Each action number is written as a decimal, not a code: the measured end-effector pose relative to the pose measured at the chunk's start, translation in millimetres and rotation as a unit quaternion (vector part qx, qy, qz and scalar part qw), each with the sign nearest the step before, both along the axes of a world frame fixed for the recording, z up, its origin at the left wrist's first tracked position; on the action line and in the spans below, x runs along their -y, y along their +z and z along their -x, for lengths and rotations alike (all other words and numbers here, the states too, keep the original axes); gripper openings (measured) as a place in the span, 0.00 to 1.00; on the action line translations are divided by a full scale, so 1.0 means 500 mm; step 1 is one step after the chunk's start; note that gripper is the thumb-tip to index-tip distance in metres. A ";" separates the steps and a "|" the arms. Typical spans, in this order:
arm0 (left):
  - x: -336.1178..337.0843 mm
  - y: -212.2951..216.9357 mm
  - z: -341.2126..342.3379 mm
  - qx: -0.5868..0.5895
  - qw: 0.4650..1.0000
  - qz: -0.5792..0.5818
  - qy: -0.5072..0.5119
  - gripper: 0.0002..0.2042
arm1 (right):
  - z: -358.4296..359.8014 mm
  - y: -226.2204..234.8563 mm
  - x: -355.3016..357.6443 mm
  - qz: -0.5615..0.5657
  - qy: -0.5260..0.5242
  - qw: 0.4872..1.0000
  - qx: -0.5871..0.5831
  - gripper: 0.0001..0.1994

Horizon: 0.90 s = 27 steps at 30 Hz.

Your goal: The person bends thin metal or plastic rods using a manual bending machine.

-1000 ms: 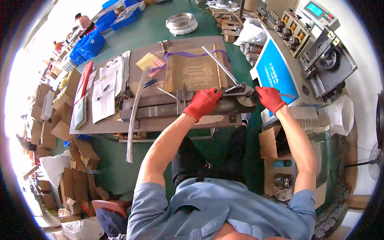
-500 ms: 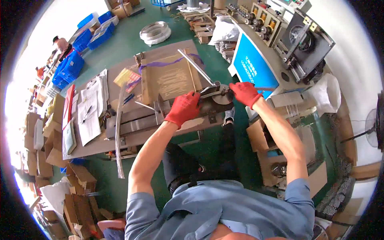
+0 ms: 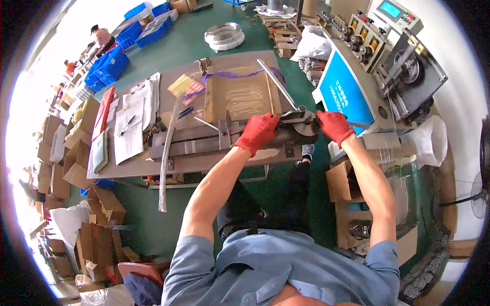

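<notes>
- Your left grip (image 3: 259, 133), in a red glove, is at the left end of a narrow metal bar (image 3: 294, 121); the fingers are curled, but the pictures do not show whether they are closed on it.
- Your right grip (image 3: 334, 127), also gloved in red, is at the right end of the bar, just beside a round metal disc (image 3: 306, 128); its fingers are bent, and you cannot tell what they enclose.
- The bar lies between your two grips, above the disc, at the right near part of the tabletop (image 3: 178, 68).
- A long metal rail (image 3: 196, 145) runs left from your left grip along the near edge.
- A bright metal tube (image 3: 278, 84) slants from the far side down toward the disc.
- Beyond your left grip lies a brown board (image 3: 240, 99), crossed at its far end by a purple strap (image 3: 245, 74).
- A bundle of thin strands (image 3: 166, 158) crosses the rail at the left, its near end hanging past the edge.
- Papers (image 3: 130, 133) lie farther left.
- A machine with a blue panel (image 3: 343, 89) stands to the right.
</notes>
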<state>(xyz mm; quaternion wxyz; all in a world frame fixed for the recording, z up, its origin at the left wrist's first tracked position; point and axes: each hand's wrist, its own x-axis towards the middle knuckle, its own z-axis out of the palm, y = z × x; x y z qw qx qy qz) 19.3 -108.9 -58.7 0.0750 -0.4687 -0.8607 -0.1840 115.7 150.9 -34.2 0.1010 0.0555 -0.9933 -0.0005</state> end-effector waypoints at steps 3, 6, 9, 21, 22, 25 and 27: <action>0.009 -0.011 0.005 -0.015 1.000 0.004 -0.004 0.11 | 0.000 -0.001 0.007 -0.008 -0.013 1.000 0.000 0.07; 0.007 -0.009 0.007 -0.015 1.000 0.001 -0.019 0.12 | -0.002 -0.016 -0.009 -0.009 -0.013 1.000 -0.007 0.07; 0.004 -0.006 0.009 0.000 1.000 0.012 -0.025 0.12 | -0.014 -0.011 -0.015 0.027 0.012 0.998 -0.046 0.09; -0.004 0.001 0.012 0.015 1.000 -0.007 -0.025 0.10 | 0.001 0.014 -0.008 0.031 0.045 0.998 -0.030 0.07; 0.004 0.004 0.012 0.015 1.000 0.005 -0.009 0.11 | 0.006 0.012 -0.007 0.033 0.052 0.998 -0.031 0.07; 0.007 -0.012 0.022 0.007 1.000 0.004 -0.030 0.12 | 0.009 0.015 -0.003 0.037 0.052 0.998 -0.020 0.07; -0.001 -0.006 0.017 0.001 1.000 -0.001 -0.027 0.12 | 0.003 0.010 -0.016 0.029 0.047 0.998 -0.014 0.10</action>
